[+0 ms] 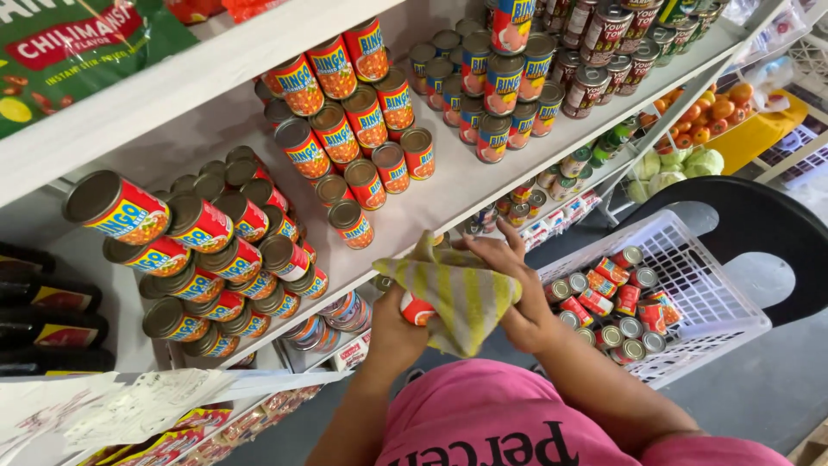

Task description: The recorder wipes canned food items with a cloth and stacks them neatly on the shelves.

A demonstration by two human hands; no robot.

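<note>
**Can wiped with a striped cloth at the shelf**

The left hand (pixel 395 332) is closed around a red can (pixel 417 309), holding it just below the white shelf (pixel 448 185) edge. Only a small part of the can shows; the rest is under a yellow-green striped cloth (pixel 453 293). The right hand (pixel 509 289) presses that cloth against the can, fingers spread over the top and gripping the fabric. The two hands are close together, meeting at the can.

On the shelf just above, red-labelled cans (pixel 345 121) lie on their sides in piles, lids facing out; a second heap (pixel 216 250) sits to the left, and blue-and-red cans (pixel 500 82) stand further along. Dark bottles (pixel 47 315) lie at the far left.

To the right of the hands, a white basket (pixel 690 285) rests on a black chair (pixel 759 233) and holds more small cans (pixel 617 302). Fruit (pixel 703 112) and green vegetables (pixel 681 164) show in the background. A pink shirt (pixel 492 423) fills the bottom edge.
</note>
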